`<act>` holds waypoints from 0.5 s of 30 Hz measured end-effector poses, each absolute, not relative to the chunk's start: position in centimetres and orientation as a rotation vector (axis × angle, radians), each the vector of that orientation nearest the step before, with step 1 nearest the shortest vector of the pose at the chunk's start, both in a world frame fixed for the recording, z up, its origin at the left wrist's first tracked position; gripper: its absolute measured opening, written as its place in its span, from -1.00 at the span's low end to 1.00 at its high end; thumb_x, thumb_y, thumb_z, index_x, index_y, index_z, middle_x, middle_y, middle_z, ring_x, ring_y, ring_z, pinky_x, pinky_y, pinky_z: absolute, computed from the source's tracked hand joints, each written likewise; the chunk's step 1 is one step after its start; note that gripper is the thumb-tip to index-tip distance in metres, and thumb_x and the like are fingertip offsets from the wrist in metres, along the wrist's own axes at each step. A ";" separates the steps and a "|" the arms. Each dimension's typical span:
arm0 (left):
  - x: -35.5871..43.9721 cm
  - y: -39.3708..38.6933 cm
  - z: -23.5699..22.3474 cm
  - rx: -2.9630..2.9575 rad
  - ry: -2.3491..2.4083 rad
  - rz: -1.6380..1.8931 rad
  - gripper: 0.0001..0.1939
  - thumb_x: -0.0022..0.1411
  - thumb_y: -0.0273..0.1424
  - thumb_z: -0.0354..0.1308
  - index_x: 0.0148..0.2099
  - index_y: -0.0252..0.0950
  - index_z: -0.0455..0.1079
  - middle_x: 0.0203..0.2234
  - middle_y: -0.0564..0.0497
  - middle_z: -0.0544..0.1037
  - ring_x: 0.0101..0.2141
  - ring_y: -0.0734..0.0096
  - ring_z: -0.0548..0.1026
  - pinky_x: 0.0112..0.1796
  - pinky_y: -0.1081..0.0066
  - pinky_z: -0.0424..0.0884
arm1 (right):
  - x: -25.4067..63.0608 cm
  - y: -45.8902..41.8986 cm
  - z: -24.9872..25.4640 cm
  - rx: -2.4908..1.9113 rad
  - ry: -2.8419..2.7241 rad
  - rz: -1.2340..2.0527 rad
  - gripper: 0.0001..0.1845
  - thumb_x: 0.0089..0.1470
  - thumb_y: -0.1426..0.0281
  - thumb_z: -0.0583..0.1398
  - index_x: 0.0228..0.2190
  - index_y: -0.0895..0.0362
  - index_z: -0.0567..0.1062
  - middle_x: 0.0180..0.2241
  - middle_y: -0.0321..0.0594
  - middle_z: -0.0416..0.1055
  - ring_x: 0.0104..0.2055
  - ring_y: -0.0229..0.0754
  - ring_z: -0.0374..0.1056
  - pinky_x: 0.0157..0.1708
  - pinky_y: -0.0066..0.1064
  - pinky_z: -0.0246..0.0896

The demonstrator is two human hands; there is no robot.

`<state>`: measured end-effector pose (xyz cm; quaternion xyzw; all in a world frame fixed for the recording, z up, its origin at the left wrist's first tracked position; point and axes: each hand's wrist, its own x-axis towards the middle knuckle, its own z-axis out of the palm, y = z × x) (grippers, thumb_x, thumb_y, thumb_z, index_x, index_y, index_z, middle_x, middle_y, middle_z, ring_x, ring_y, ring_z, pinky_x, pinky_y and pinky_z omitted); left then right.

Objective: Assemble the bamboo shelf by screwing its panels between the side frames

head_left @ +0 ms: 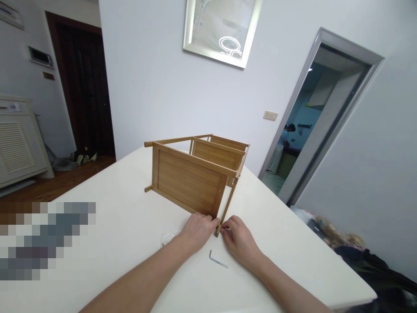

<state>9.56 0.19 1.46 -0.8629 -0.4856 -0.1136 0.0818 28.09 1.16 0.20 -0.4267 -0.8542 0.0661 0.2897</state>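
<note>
A wooden shelf rack [189, 178] with several panels lies on its side on the white table [120, 243]. My left hand [200, 230] is closed on the near lower corner of its front panel. At the end of the rack's near leg, my right hand [237, 237] has its fingers pinched against the outer side. Whatever is between those fingertips is too small to make out. A bent metal hex key [218, 261] lies on the table between my forearms. Partly behind my left wrist is a small clear plastic bag [168, 237].
The table's right edge [312, 228] runs beside a pile of dark clothes and bags [368, 265] on the right. Behind the table is a white wall with a framed mirror [221, 30]. Through the doorway [289, 130] a person [285, 134] stands in another room.
</note>
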 end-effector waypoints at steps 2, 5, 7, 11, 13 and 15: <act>9.6 0.2 1.5 -2.582 -1.454 -0.332 -0.83 0.32 -0.47 -0.02 -0.12 -0.22 0.37 -0.38 -0.01 0.56 -0.35 0.28 0.54 -0.32 0.37 0.40 | 28.1 1.2 0.2 -1.135 -2.266 0.189 -0.84 0.07 0.59 0.10 -0.38 0.12 0.42 -0.33 -0.18 0.35 -0.23 -0.12 0.32 -0.21 -0.29 0.29; 9.6 0.2 1.4 -2.591 -1.441 -0.342 -0.83 0.33 -0.47 -0.03 -0.13 -0.24 0.38 -0.38 -0.02 0.56 -0.35 0.29 0.54 -0.30 0.37 0.39 | 28.2 1.2 0.2 -1.109 -2.271 0.193 -0.82 0.08 0.59 0.08 -0.39 0.11 0.42 -0.33 -0.19 0.35 -0.24 -0.14 0.32 -0.23 -0.30 0.29; 9.6 0.2 1.4 -2.598 -1.438 -0.352 -0.83 0.33 -0.47 -0.03 -0.14 -0.24 0.38 -0.38 -0.03 0.56 -0.36 0.29 0.53 -0.31 0.37 0.39 | 28.2 1.1 0.2 -1.091 -2.280 0.178 -0.82 0.11 0.58 0.07 -0.38 0.12 0.43 -0.34 -0.18 0.34 -0.26 -0.15 0.32 -0.24 -0.31 0.29; 9.6 0.2 1.4 -2.591 -1.459 -0.355 -0.83 0.33 -0.46 -0.03 -0.15 -0.22 0.38 -0.40 -0.02 0.55 -0.37 0.33 0.53 -0.31 0.39 0.38 | 28.0 0.9 0.5 -1.098 -2.289 0.141 -0.82 0.16 0.52 0.06 -0.39 0.12 0.45 -0.36 -0.18 0.35 -0.30 -0.17 0.30 -0.29 -0.33 0.28; 9.5 0.1 1.5 -2.583 -1.463 -0.354 -0.83 0.33 -0.45 -0.04 -0.14 -0.21 0.38 -0.41 -0.01 0.54 -0.37 0.34 0.53 -0.31 0.40 0.38 | 28.0 0.7 0.8 -1.117 -2.284 0.126 -0.81 0.16 0.50 0.06 -0.41 0.13 0.45 -0.37 -0.18 0.34 -0.31 -0.17 0.30 -0.30 -0.34 0.27; 9.5 0.0 1.6 -2.580 -1.470 -0.347 -0.81 0.34 -0.45 -0.05 -0.13 -0.20 0.38 -0.40 0.00 0.54 -0.37 0.33 0.53 -0.32 0.40 0.38 | 28.2 0.5 1.1 -1.130 -2.262 0.121 -0.81 0.16 0.49 0.06 -0.42 0.13 0.46 -0.37 -0.18 0.35 -0.31 -0.17 0.30 -0.29 -0.33 0.26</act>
